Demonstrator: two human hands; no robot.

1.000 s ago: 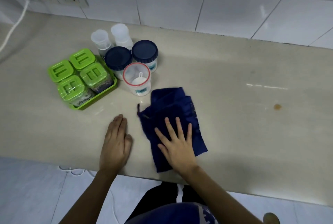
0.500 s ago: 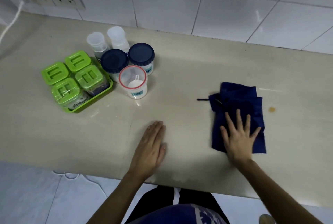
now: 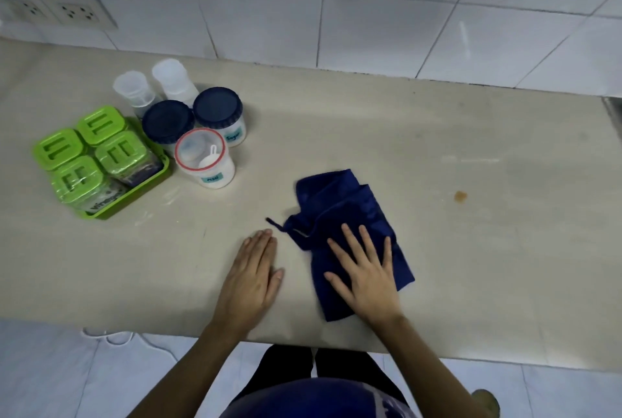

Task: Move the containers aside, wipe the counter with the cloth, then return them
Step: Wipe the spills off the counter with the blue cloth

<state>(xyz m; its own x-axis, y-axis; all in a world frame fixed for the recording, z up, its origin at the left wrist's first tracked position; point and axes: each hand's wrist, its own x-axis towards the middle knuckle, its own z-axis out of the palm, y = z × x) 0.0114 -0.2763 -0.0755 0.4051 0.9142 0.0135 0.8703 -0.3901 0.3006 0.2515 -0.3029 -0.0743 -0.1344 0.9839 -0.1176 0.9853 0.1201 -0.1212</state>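
Note:
A dark blue cloth (image 3: 340, 202) lies crumpled on the beige counter (image 3: 437, 135), near its front edge. My right hand (image 3: 365, 274) presses flat on the cloth's near half, fingers spread. Just left of the cloth, my left hand (image 3: 252, 274) rests flat on the bare counter, fingers together. The containers stand grouped at the left. A green tray (image 3: 134, 195) holds several green-lidded boxes (image 3: 119, 155). Beside it are two blue-lidded jars (image 3: 167, 121) (image 3: 217, 107), a red-rimmed jar (image 3: 202, 155) with a scoop inside, and two clear tubs (image 3: 133, 89) (image 3: 171, 76).
A small brown stain (image 3: 460, 196) marks the counter right of the cloth. The tiled wall behind carries power sockets (image 3: 75, 12) at the far left. A white cable (image 3: 111, 337) hangs below the counter's front edge. A metal edge (image 3: 614, 114) shows at the far right.
My right hand slid the cloth right toward the stain, then back left to the middle. My left hand shifted right along the front edge and now lies beside the cloth.

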